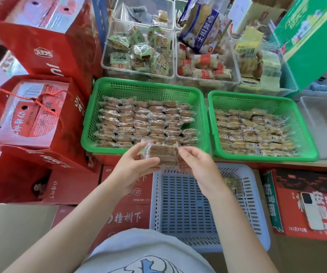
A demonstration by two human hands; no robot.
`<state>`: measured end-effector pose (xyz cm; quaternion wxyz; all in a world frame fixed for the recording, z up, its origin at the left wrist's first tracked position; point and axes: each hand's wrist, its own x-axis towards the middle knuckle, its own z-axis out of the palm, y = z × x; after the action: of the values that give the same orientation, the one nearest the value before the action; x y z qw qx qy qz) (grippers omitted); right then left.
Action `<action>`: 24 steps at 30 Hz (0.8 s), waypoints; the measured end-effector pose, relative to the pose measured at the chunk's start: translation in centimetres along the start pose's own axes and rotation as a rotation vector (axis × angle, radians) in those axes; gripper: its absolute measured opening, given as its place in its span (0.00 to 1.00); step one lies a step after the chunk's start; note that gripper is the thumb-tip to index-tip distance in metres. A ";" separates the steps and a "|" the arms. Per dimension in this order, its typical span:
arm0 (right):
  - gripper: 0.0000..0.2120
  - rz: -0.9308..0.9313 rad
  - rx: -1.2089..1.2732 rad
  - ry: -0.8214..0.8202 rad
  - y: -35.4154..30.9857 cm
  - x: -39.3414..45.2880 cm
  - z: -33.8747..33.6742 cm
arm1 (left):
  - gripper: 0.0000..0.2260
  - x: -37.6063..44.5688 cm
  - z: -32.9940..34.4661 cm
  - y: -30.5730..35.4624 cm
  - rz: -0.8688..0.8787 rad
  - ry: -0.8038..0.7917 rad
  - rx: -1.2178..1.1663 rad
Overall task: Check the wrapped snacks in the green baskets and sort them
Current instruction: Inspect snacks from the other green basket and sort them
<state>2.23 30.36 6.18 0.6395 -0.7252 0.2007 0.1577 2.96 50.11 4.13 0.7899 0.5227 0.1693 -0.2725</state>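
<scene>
Early stage, by my read: left hand (pixel 133 170) & right hand (pixel 196 164) fingers clamped on one clear-wrapped brown snack pack (pixel 163 155), over near edge of left green plastic basket (pixel 87 134); both green baskets approx full, pale slotted basket (pixel 156 203) nearly empty.

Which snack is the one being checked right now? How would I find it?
Find the two green baskets; take the left green basket. At its near rim, above the pale blue basket, the left hand and right hand hold one brown wrapped snack. It is the only snack lifted out of the rows.
</scene>
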 end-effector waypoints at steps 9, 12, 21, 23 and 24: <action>0.04 -0.039 -0.029 0.027 -0.1 -0.1 1.3 | 0.29 -0.1 -1.3 0.0 0.016 -0.107 0.096; 0.05 -0.134 -0.227 0.066 0.1 -0.1 1.6 | 0.24 -0.1 -1.5 0.0 0.010 -0.120 0.203; 0.06 -0.387 -0.342 0.042 0.0 -0.1 1.5 | 0.18 0.4 0.2 1.2 0.065 -0.232 0.643; 0.06 -0.392 -0.332 0.016 -0.1 0.1 1.5 | 0.07 0.6 1.0 1.2 0.086 -0.111 0.503; 0.06 -0.400 -0.337 0.016 -0.1 0.3 1.4 | 0.03 0.7 1.2 1.1 0.087 -0.048 0.424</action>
<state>2.54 31.78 5.92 0.5265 -0.8480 0.0292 0.0533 4.14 49.15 5.07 0.6772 0.6772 0.0667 -0.2797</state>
